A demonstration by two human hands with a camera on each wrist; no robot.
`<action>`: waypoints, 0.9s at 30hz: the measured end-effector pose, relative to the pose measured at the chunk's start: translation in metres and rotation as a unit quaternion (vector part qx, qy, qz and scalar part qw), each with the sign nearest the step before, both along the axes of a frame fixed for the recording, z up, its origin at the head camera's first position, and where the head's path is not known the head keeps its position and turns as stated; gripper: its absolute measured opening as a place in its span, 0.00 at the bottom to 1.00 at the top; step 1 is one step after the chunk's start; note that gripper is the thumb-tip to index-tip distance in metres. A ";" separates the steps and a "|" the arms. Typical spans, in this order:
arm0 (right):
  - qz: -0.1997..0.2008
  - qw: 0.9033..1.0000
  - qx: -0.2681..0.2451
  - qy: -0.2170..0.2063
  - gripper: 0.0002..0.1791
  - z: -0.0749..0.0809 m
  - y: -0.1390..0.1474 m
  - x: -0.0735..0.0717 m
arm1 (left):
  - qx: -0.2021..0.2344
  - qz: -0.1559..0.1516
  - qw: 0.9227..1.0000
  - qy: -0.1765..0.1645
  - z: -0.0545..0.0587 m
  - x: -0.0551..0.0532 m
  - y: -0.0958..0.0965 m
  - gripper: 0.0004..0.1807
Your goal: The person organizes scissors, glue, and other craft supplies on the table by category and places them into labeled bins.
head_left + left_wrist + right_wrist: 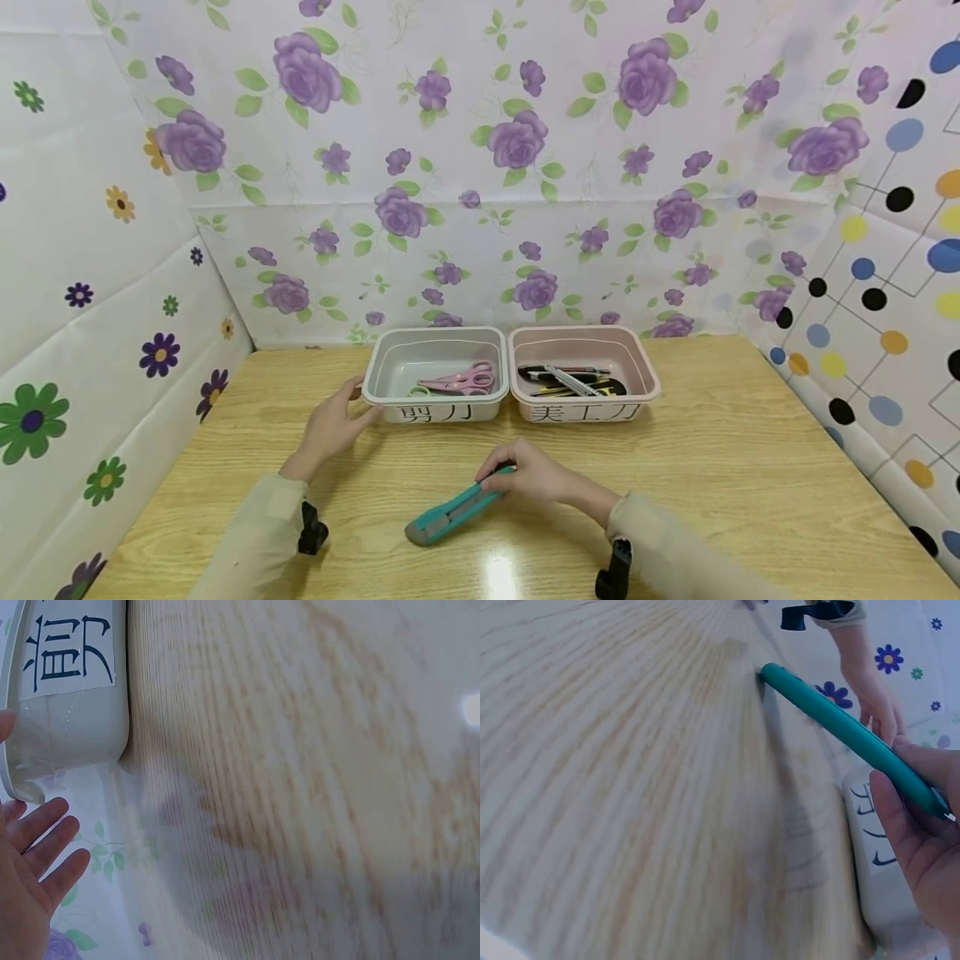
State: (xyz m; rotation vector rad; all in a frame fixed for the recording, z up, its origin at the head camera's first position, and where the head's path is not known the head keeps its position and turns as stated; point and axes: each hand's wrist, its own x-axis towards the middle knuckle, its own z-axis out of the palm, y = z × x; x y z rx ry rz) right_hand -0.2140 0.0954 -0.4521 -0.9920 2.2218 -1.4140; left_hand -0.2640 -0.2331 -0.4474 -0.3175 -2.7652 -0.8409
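My right hand pinches a teal utility knife at one end, between thumb and fingers. The knife slants down to the left, its grey far end low over the table; in the right wrist view the teal knife shows edge-on. My left hand is at the left front corner of the pale grey bin, fingertips right at its rim. From the left wrist, the fingers look loosely extended. Inside that bin lie pink scissors and a green-handled item.
A pinkish bin stands beside the grey one, holding several utility knives. Both bins carry front labels in Chinese characters. They sit on a wooden table, near the floral cloth behind. Patterned cloths hang at both sides.
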 end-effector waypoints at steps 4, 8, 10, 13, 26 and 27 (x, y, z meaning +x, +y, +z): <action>-0.007 0.999 -0.025 -0.022 0.06 0.003 0.007 -0.002 | 0.000 -0.002 1.000 -0.003 0.001 0.000 0.000 0.37; -0.004 0.999 -0.046 -0.015 0.07 0.012 0.015 -0.002 | -0.004 -0.003 1.000 0.001 -0.001 -0.001 -0.001 0.36; -0.004 0.999 -0.050 -0.003 0.07 0.022 0.019 0.000 | -0.003 -0.002 1.000 0.004 -0.001 -0.001 -0.001 0.36; -0.011 0.998 -0.053 0.013 0.07 0.037 0.025 0.002 | -0.004 -0.002 1.000 0.006 -0.001 -0.001 -0.002 0.36; -0.060 0.996 0.017 0.066 0.07 0.046 0.057 -0.017 | 0.002 -0.005 1.000 -0.001 0.002 0.000 0.000 0.37; -0.061 0.996 0.023 0.067 0.07 0.048 0.059 -0.018 | 0.001 -0.005 1.000 -0.001 0.001 0.000 0.000 0.38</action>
